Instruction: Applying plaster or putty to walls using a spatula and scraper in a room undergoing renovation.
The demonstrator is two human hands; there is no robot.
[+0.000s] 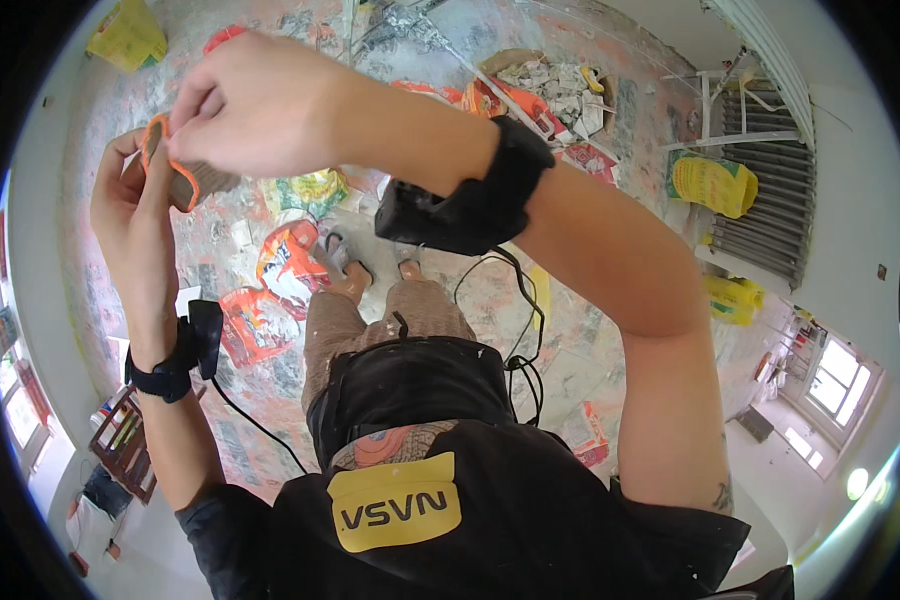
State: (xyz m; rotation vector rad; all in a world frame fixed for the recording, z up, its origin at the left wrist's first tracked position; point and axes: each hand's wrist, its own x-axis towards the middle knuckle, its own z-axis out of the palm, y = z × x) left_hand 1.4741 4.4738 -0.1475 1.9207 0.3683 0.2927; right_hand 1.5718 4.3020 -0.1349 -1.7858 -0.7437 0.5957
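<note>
At the upper left, both my hands are raised around a grey-brown knit work glove [208,183] with an orange cuff edge. My left hand [135,195] grips the cuff between its thumb and curled fingers. Coming across from the right, my right hand [260,110] is closed, and its fingertips pinch the cuff edge beside my left thumb. Part of the glove is hidden behind my right hand. A small red patch [224,38] shows just beyond my right knuckles; I cannot tell what it belongs to.
Orange-and-white bags [288,268] lie on the stained floor near my feet. Farther off are a rubble heap [560,95], metal poles [450,45] and a yellow bucket-like container [128,35]. A yellow bag [715,185] rests by a grey radiator [770,170] at right. Black cables [530,370] hang beside me.
</note>
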